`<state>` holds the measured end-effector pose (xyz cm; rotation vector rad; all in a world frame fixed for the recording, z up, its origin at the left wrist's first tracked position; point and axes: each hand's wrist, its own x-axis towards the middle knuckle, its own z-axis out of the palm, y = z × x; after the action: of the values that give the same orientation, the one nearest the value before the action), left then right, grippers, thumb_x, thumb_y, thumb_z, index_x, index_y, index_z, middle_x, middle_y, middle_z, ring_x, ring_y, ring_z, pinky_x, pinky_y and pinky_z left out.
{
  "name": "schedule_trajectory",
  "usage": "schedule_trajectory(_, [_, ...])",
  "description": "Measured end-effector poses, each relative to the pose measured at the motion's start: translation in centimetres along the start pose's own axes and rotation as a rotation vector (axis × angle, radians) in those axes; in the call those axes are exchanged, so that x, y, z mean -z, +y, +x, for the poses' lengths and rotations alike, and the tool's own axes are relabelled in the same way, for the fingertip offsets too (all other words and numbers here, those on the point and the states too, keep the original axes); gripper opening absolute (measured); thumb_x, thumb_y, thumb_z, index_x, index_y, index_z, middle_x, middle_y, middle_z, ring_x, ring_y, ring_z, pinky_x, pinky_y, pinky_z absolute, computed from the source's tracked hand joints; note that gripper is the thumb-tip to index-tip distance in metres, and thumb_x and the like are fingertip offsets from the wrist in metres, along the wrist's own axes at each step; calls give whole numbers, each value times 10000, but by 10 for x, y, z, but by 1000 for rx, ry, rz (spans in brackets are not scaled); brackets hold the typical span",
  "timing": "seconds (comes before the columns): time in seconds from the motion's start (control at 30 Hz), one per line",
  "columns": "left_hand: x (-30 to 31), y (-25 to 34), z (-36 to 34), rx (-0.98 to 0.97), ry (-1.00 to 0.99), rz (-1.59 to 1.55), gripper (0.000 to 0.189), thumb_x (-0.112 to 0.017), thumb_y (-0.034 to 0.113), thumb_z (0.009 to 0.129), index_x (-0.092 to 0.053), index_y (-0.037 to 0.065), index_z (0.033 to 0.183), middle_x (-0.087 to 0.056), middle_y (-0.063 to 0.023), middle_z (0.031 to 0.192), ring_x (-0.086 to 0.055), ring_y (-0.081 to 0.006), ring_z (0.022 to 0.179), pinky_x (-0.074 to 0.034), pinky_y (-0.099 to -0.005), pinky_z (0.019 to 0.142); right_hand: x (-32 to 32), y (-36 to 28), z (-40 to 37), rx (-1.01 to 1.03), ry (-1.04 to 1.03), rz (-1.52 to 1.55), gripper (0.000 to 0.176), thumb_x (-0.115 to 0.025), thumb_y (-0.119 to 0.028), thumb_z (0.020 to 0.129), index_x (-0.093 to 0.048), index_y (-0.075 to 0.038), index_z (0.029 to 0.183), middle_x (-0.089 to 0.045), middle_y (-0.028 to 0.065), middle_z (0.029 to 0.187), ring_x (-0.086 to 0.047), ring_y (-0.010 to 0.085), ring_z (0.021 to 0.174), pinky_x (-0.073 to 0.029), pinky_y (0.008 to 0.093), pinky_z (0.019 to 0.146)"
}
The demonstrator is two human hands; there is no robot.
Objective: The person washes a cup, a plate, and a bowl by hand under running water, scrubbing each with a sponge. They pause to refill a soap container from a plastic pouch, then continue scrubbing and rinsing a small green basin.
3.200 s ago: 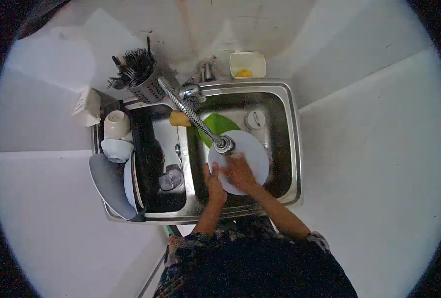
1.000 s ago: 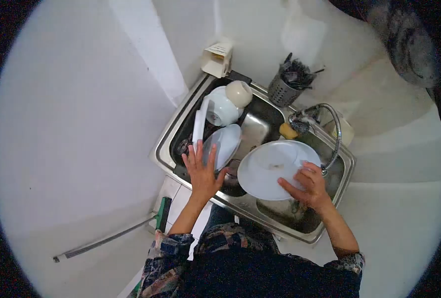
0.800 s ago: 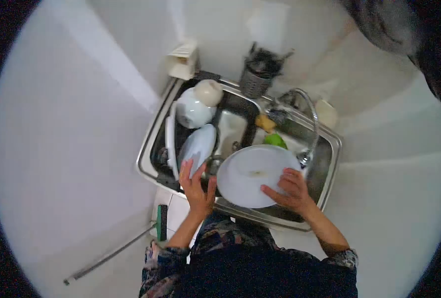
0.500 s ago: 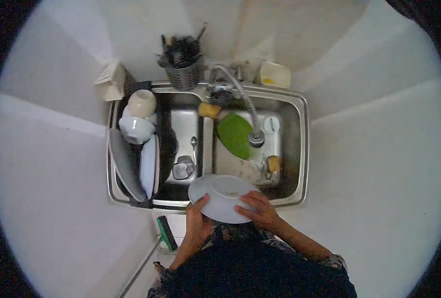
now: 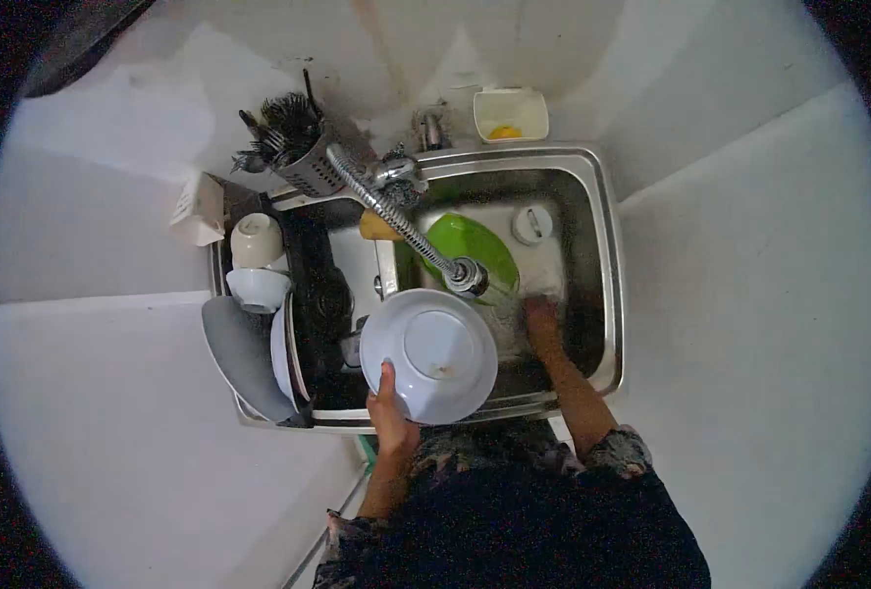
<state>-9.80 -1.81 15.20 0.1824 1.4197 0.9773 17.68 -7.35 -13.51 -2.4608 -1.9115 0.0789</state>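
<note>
One white plate [image 5: 429, 355], ringed underside facing you, is at the lower centre of the frame over the sink [image 5: 612, 245], its lower-left rim pinched by your left hand [image 5: 393, 422], thumb on top. Your right hand [image 5: 543, 322] is down in the basin right of centre, and you cannot tell whether its fingers grip anything. Expect the plate to be stiff, fairly light, breakable and slippery if wet, so clasp its rim firmly.

Left hand [image 5: 392, 420] grips with thumb [image 5: 387, 378] uppermost; right hand [image 5: 543, 322] extends farther forward.
</note>
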Motion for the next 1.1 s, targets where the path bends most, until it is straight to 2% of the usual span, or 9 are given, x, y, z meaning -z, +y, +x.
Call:
schedule_trajectory(0.07, [-6, 1, 1, -53, 6, 28, 450, -625, 257, 839, -492, -21, 1167, -582, -102, 1057, -578, -201, 914, -460, -336, 826, 29, -10, 1, -306, -332, 344, 287, -570, -137, 784, -546, -77, 1063, -557, 182, 1082, -579, 314, 841, -459, 431, 808])
schedule_trajectory(0.17, [-4, -10, 8, -167, -69, 115, 439, -644, 277, 824, -531, -27, 1119, -596, -90, 1013, -576, -186, 877, -451, -319, 803, 113, -26, -3, -320, -176, 755, 280, -587, -10, 728, -547, -74, 998, -577, 151, 997, -585, 289, 857, -469, 409, 774])
schedule_trajectory(0.23, [-13, -9, -1, -151, -23, 224, 428, -650, 287, 818, -551, -33, 1083, -601, -84, 982, -565, -171, 857, -439, -303, 792, 166, -53, -14, -193, 58, 885, 253, -591, 27, 708, -545, -58, 942, -570, 147, 964, -586, 271, 840, -464, 404, 754])
schedule_trajectory(0.37, [-18, -16, -9, -287, -100, 624, 463, -639, 358, 805, -576, -39, 1035, -607, -90, 904, -540, -184, 797, -430, -317, 739, 266, -115, -12, 76, 87, 972, 235, -572, 15, 721, -570, -37, 951, -571, 160, 968, -562, 313, 883, -444, 420, 802])
schedule_trajectory(0.47, [-26, -13, -22, -380, -107, 695, 453, -626, 359, 824, -585, -63, 985, -607, -86, 830, -520, -153, 737, -425, -295, 678, 262, -141, 17, 229, 339, 1018, 299, -549, 25, 729, -589, -58, 1014, -573, 159, 978, -548, 336, 915, -438, 426, 829])
schedule_trajectory(0.57, [-23, 0, -28, -524, -153, 815, 407, -605, 332, 849, -598, -67, 928, -595, -89, 733, -503, -129, 664, -421, -291, 606, 242, -127, 42, -60, 55, 916, 358, -534, 41, 730, -601, -92, 1055, -580, 136, 989, -556, 329, 905, -450, 408, 819])
schedule_trajectory(0.8, [-15, 5, -17, -510, -252, 1016, 366, -590, 299, 859, -616, -58, 786, -569, -88, 594, -490, -115, 557, -410, -310, 524, 241, -140, 27, 2, 302, 1086, 313, -528, 65, 709, -635, -94, 958, -595, 103, 964, -579, 296, 879, -477, 379, 762])
schedule_trajectory(0.87, [-15, 2, -19, -782, -353, 1089, 378, -602, 316, 850, -619, -56, 785, -564, -90, 576, -478, -113, 538, -407, -312, 514, 235, -133, 39, -92, 219, 1017, 292, -521, 74, 710, -639, -89, 922, -603, 103, 942, -585, 286, 891, -475, 372, 768])
schedule_trajectory(1.1, [-17, 5, -18, -687, -270, 1031, 380, -604, 319, 845, -619, -56, 785, -546, -81, 550, -464, -116, 511, -396, -312, 488, 243, -146, 43, 111, 432, 1028, 265, -525, 74, 706, -631, -77, 896, -606, 103, 916, -590, 283, 886, -474, 372, 769])
